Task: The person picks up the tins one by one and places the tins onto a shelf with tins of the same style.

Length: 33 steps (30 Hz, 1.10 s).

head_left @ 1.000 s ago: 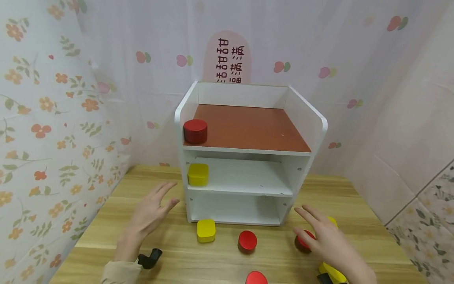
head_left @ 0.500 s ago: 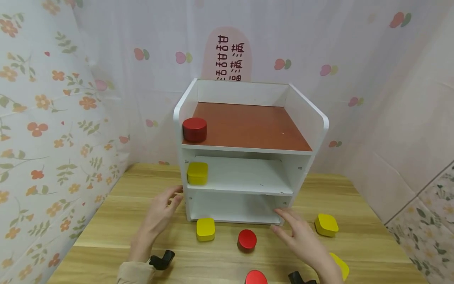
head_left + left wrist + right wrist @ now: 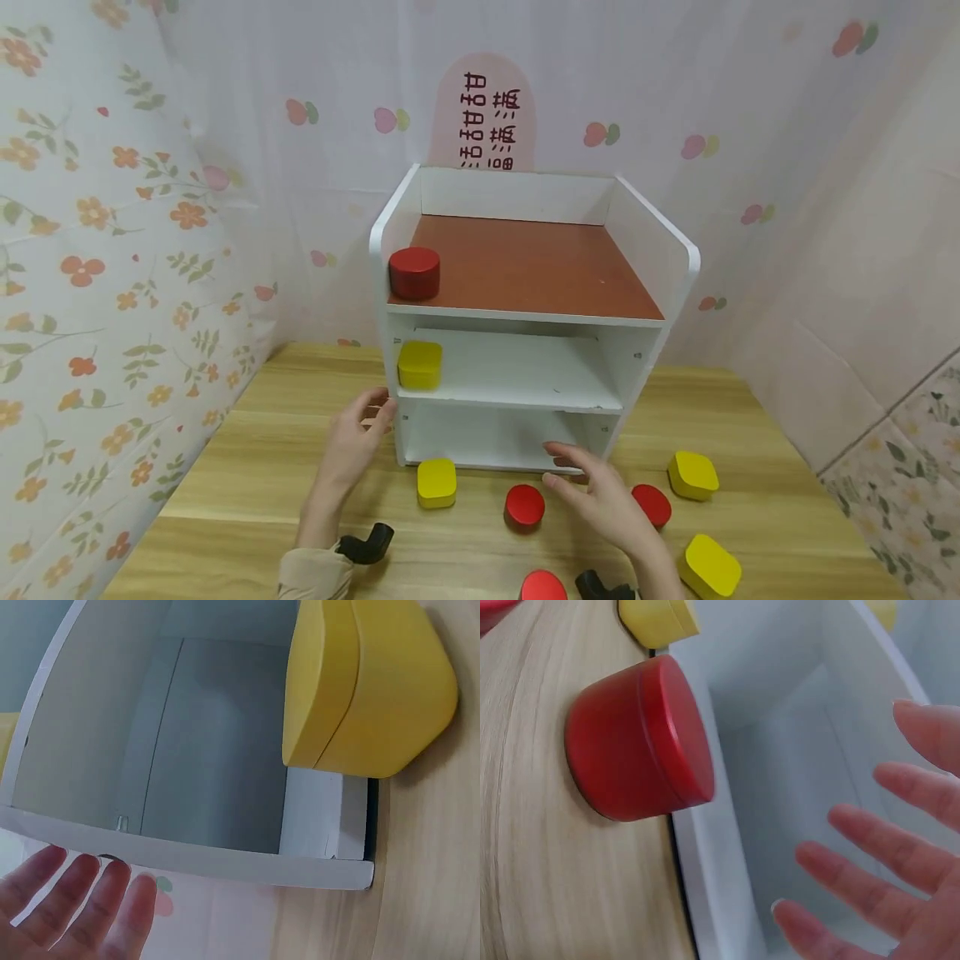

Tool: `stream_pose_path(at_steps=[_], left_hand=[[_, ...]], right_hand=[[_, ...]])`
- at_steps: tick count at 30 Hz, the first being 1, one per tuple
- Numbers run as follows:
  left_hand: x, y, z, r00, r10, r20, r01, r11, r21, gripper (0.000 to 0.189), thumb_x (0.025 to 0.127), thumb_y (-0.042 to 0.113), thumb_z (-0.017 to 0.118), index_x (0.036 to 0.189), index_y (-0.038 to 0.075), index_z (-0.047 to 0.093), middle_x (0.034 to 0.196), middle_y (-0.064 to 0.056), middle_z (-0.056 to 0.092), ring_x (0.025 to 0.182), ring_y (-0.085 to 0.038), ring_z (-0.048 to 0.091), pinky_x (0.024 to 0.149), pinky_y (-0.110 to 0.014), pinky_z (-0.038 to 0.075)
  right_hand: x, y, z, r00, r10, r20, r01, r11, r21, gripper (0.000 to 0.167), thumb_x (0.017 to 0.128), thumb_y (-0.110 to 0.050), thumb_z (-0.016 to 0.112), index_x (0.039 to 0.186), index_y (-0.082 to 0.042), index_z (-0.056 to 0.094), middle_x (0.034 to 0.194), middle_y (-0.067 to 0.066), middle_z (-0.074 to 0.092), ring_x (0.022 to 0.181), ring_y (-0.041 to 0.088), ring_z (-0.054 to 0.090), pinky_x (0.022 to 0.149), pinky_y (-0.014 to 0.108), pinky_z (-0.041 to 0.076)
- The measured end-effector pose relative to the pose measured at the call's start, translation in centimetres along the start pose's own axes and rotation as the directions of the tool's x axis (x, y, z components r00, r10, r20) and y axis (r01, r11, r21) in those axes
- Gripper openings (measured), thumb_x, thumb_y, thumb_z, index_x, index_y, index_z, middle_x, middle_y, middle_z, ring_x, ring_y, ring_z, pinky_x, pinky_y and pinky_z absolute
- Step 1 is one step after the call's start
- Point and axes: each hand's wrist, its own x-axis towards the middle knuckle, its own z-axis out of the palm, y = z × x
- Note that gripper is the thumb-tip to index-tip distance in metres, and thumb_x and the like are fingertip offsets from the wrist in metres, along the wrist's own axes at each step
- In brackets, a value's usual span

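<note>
My left hand (image 3: 348, 446) is beside the left side panel of a white shelf unit (image 3: 517, 404), its fingers loosely spread. In the left wrist view the fingertips lie along the panel's outer side; whether they touch it I cannot tell. A yellow square tin (image 3: 437, 483) stands on the table by the shelf's front left corner. Over the table, before the bottom compartment, my right hand (image 3: 603, 504) holds nothing, fingers apart. Just left of it is a round red tin (image 3: 524, 507), seen close up as a red lidded tin (image 3: 630, 742) in the right wrist view.
Another red tin (image 3: 415, 273) sits on the brown top at left. A yellow tin (image 3: 420, 365) occupies the middle shelf's left end. On the table at right are a red tin (image 3: 651, 506) and two yellow tins, one far (image 3: 693, 476), one near (image 3: 709, 568). One red tin (image 3: 543, 587) is at the front.
My right hand has moved left from over the right-hand tins to before the shelf, uncovering them. My left hand has moved right, up to the shelf's left side. The tins have stayed put.
</note>
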Motion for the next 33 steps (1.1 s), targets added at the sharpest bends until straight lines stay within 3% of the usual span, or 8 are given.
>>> stream_pose_path(at_steps=[7,12,21,28,33], left_hand=[[0.2,-0.2,0.1,0.995,-0.078,0.058,0.078,0.997,0.013,0.050,0.090,0.034,0.073,0.128,0.006,0.056,0.109,-0.010,0.061,0.102,-0.024,0.057,0.083,-0.036,0.051],[0.3,-0.2,0.0,0.993,-0.098,0.065,0.099,0.995,-0.015,0.048,0.087,0.029,0.077,0.125,0.008,0.057,0.108,-0.010,0.060,0.102,-0.024,0.057,0.083,-0.036,0.051],[0.4,-0.1,0.3,0.996,-0.092,0.022,0.093,0.995,-0.025,0.041,0.086,0.030,0.077,0.116,0.009,0.058,0.102,-0.008,0.060,0.096,-0.022,0.055,0.081,-0.035,0.050],[0.3,-0.1,0.4,0.994,-0.110,0.025,0.110,0.994,-0.025,0.030,0.088,0.022,0.075,0.107,0.008,0.057,0.097,-0.008,0.058,0.093,-0.022,0.054,0.080,-0.035,0.050],[0.6,0.1,0.3,0.992,-0.118,0.035,0.119,0.992,-0.029,0.029,0.089,0.021,0.074,0.107,0.007,0.056,0.098,-0.009,0.058,0.095,-0.022,0.054,0.080,-0.034,0.050]], right_hand=[[1.3,1.6,1.0,0.993,-0.041,0.114,0.021,0.986,0.166,0.047,0.091,-0.018,0.071,0.132,-0.001,0.056,0.129,0.020,0.057,0.113,0.040,0.057,0.093,0.039,0.048],[1.9,2.5,1.9,0.969,-0.095,0.227,0.031,0.963,0.268,0.051,0.091,-0.017,0.071,0.134,0.004,0.051,0.131,0.023,0.054,0.116,0.043,0.054,0.095,0.047,0.046],[3.0,2.5,2.2,0.940,-0.129,0.316,0.057,0.972,0.227,0.050,0.091,-0.017,0.072,0.132,0.004,0.052,0.128,0.022,0.057,0.114,0.042,0.055,0.095,0.054,0.044],[3.9,2.2,2.1,0.898,-0.117,0.423,0.060,0.988,0.146,0.051,0.088,-0.019,0.075,0.132,-0.002,0.055,0.126,0.016,0.060,0.112,0.037,0.058,0.094,0.048,0.046],[4.1,2.2,1.7,0.882,-0.088,0.463,0.040,0.993,0.112,0.053,0.086,-0.020,0.076,0.132,-0.003,0.056,0.127,0.014,0.059,0.115,0.035,0.055,0.096,0.045,0.044]])
